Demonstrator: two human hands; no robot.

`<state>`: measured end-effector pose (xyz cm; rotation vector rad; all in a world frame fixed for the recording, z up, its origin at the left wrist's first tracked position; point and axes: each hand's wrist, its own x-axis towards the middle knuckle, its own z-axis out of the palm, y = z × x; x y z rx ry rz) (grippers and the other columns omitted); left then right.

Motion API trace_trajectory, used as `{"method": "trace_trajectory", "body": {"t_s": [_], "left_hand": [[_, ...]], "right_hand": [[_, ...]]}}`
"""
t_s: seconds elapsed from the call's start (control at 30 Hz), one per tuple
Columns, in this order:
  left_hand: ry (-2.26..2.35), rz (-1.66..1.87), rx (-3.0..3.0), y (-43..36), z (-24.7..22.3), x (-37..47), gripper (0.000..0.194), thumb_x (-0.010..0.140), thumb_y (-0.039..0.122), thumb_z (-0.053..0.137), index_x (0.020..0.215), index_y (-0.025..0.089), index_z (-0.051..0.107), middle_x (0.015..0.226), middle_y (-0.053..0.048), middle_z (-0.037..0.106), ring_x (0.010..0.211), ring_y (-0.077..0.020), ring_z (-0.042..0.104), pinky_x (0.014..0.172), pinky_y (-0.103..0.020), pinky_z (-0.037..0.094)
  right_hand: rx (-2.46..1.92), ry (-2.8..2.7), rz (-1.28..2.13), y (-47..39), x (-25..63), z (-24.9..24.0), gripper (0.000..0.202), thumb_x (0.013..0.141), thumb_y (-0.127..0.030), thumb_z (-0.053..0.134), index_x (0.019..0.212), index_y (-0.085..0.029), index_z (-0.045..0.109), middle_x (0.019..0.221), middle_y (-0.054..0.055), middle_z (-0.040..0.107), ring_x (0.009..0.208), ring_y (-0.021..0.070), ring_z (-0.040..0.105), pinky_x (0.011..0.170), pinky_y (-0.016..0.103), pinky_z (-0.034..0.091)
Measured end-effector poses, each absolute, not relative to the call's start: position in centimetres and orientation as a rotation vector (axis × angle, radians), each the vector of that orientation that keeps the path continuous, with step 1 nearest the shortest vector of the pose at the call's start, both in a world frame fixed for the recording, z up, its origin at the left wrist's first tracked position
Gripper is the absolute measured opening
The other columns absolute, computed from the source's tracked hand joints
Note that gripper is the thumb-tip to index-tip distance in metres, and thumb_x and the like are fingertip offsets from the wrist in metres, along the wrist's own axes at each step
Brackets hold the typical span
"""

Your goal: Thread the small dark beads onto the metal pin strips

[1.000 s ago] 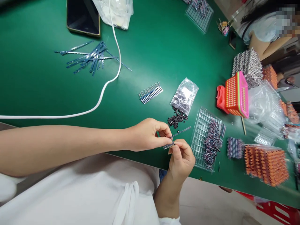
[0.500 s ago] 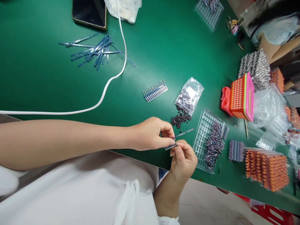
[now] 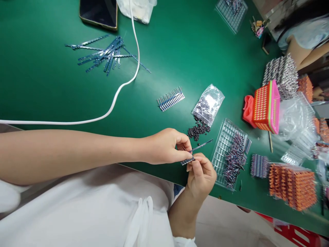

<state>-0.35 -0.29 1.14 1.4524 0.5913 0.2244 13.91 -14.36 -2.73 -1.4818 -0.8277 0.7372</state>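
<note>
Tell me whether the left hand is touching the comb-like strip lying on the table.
Apart. In the head view, green tabletop shows between the left hand and the comb-like strip.

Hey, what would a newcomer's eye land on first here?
Probably the bright pink-and-orange basket on the right of the green table, then the orange stack at lower right. Near the table's front edge, the left hand and right hand meet at a small dark strip.

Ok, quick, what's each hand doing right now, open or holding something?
Left hand: closed, holding a small strip.
Right hand: closed at the strip's end; what's between the fingertips is too small to tell.
</note>
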Motion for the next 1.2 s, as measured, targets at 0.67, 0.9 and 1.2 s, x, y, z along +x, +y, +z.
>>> {"method": "trace_trajectory", "body": {"t_s": [0.67,0.9,1.2], "left_hand": [[0.588,0.213,1.47,-0.29,1.17,-0.29,0.015,0.081,0.03,0.066,0.077,0.016,0.068,0.071,0.001,0.067,0.062,-0.0105,0.055,0.061,-0.022,0.042],[0.578,0.224,1.502,-0.34,1.29,-0.4,0.013,0.082,0.028,0.065,0.077,0.016,0.069,0.072,0.001,0.068,0.063,-0.0109,0.056,0.06,-0.022,0.041],[0.53,0.186,1.492,-0.3,1.22,-0.4,0.015,0.084,0.028,0.063,0.079,0.015,0.069,0.073,0.0,0.069,0.065,-0.0116,0.057,0.059,-0.021,0.041]], "right_hand": [[-1.462,-0.85,0.757,-14.24,13.95,-2.56,0.011,0.087,-0.028,0.066,0.081,-0.018,0.067,0.073,-0.001,0.057,0.055,0.0082,0.054,0.046,0.021,0.042],[-1.503,-0.866,0.744,-14.27,14.13,-2.71,0.013,0.085,-0.029,0.068,0.079,-0.018,0.066,0.071,-0.002,0.057,0.054,0.0081,0.053,0.045,0.021,0.041],[-1.398,-0.815,0.95,-14.27,14.88,-2.54,0.013,0.081,-0.032,0.074,0.079,-0.02,0.07,0.07,-0.002,0.06,0.051,0.0081,0.055,0.041,0.02,0.042]]}}
